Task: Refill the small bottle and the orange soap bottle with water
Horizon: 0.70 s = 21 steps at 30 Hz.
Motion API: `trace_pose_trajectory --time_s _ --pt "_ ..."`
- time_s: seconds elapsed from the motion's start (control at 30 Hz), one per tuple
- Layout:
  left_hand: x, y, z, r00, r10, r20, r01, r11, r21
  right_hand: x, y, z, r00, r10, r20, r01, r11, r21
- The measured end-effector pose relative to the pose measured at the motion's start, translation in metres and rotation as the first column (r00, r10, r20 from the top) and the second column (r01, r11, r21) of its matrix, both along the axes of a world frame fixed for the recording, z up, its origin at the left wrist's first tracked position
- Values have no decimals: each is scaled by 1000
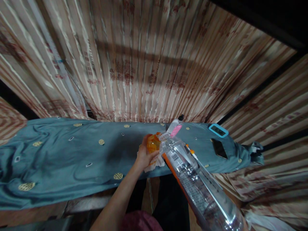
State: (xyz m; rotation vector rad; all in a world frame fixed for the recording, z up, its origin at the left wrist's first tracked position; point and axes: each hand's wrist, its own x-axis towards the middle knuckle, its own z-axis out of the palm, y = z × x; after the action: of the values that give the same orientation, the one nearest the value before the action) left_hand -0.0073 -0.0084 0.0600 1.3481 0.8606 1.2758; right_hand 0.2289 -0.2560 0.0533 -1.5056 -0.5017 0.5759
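My left hand (143,156) is closed around a small orange translucent container (153,143) that rests on a crumpled white cloth (157,163) at the near edge of the table. A large clear plastic bottle (190,173) slants in from the lower right, and its mouth points at the orange container. The bottle's base runs out of the picture at the bottom, and my right hand does not show. Just behind the bottle's neck stands a small bottle (175,128) with a pink label and a black cap.
A blue patterned cloth (60,160) covers the long table. A blue-framed digital clock (218,130) and a dark phone (219,148) lie at its right end. Striped curtains (144,64) hang behind the table. My dark-clad legs are below the edge.
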Motion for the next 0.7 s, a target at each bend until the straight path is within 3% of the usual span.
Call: trace_pose_trajectory --time_s 0.1,0.3,0.53,0.7 --pt "1 1 -2 1000 1 -16 -1 1000 -4 14 11 -11 998 -26 -57 25 999 -26" --pt "-1 2 -2 999 15 -47 -13 999 33 5 2 -28 991 -3 -131 -3 999 -43" --pt "-2 1 -2 999 6 -48 -5 1000 17 39 6 -40 992 62 -112 -65 998 -20" --pt "-1 2 -4 999 2 -47 -1 1000 6 37 3 -45 994 80 -69 -79 997 13"
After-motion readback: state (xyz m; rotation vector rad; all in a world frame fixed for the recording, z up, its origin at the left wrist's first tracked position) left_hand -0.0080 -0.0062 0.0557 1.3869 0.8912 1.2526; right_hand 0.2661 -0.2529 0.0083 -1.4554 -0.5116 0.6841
